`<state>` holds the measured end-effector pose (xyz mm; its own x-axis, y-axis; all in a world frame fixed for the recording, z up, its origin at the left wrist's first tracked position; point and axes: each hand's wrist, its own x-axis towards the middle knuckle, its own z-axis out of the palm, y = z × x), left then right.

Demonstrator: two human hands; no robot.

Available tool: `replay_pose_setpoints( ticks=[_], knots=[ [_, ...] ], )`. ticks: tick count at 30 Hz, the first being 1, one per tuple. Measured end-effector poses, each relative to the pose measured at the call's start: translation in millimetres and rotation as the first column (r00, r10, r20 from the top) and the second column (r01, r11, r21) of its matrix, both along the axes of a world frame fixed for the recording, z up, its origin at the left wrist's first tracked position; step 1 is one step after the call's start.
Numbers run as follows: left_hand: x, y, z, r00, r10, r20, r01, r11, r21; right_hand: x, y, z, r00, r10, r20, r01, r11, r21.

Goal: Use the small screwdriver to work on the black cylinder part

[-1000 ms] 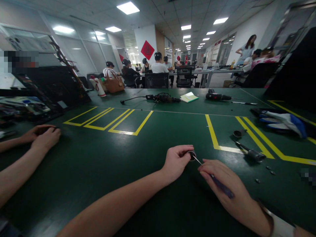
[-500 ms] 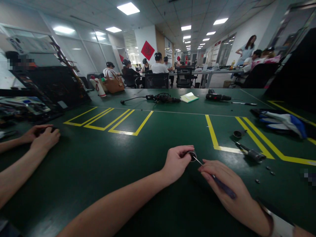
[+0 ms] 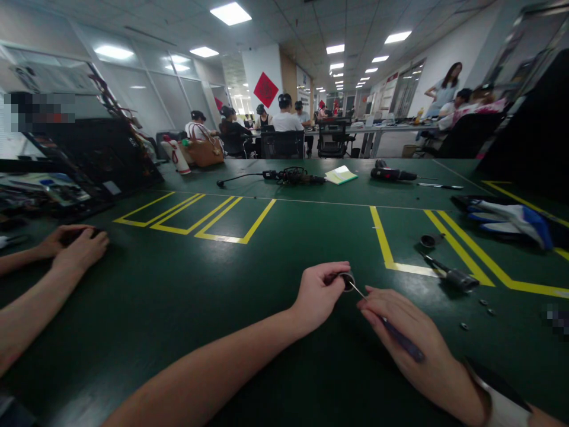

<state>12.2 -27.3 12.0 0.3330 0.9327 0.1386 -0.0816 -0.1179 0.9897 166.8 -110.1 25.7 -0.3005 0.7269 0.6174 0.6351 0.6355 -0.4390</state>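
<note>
Pinched in the fingers of my left hand (image 3: 320, 293) is a small round metal ring-shaped part (image 3: 348, 281), its open end facing right. My right hand (image 3: 402, 332) is closed around a slim screwdriver-like tool (image 3: 404, 339) with a dark purple handle and a thin metal shaft. The shaft's tip reaches into the opening of the ring-shaped part; what it touches inside is hidden. To the right lie a dark cylindrical metal part with a thin shaft (image 3: 460, 280), a short metal cup-like piece (image 3: 428, 241) and several tiny nut-like pieces (image 3: 464, 326).
Another person's hands (image 3: 82, 246) work at the left on the green table (image 3: 213, 284). Toward the back lie a corded tool (image 3: 293, 175), a notepad (image 3: 341, 175), a power drill (image 3: 393, 174) and a pen (image 3: 440, 186). Gloves (image 3: 511, 219) are at right.
Both my hands stay almost in place, with the tool's tip still inside the ring-shaped part. My right hand has shifted very slightly. The other person's fingers have moved a little.
</note>
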Motion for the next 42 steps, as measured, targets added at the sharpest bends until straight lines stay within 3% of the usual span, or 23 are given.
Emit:
replay_pose_setpoints(
  ticks=[13, 23, 32, 42],
  knots=[
    [-0.2, 1.1, -0.6, 1.000, -0.001, 0.006, 0.001, 1.000, 0.001, 0.6, -1.0, 3.6, 0.999, 0.023, 0.032, -0.022, 1.000, -0.010],
    [-1.0, -2.6, 7.8, 1.000, -0.005, -0.020, 0.005, 1.000, -0.024, 0.9, -2.9, 2.4, 0.997, 0.028, 0.074, -0.027, 1.000, -0.014],
    [1.2, -2.7, 4.0, 0.999, -0.012, -0.030, 0.011, 0.999, -0.036, -0.8, 0.9, 2.8, 0.998, -0.003, 0.056, 0.001, 1.000, 0.025],
    [1.6, -0.6, 4.1, 0.998, -0.008, 0.067, 0.017, 0.992, -0.122, 0.7, -0.2, 0.8, 0.999, 0.018, 0.031, -0.017, 1.000, -0.010]
  ],
)
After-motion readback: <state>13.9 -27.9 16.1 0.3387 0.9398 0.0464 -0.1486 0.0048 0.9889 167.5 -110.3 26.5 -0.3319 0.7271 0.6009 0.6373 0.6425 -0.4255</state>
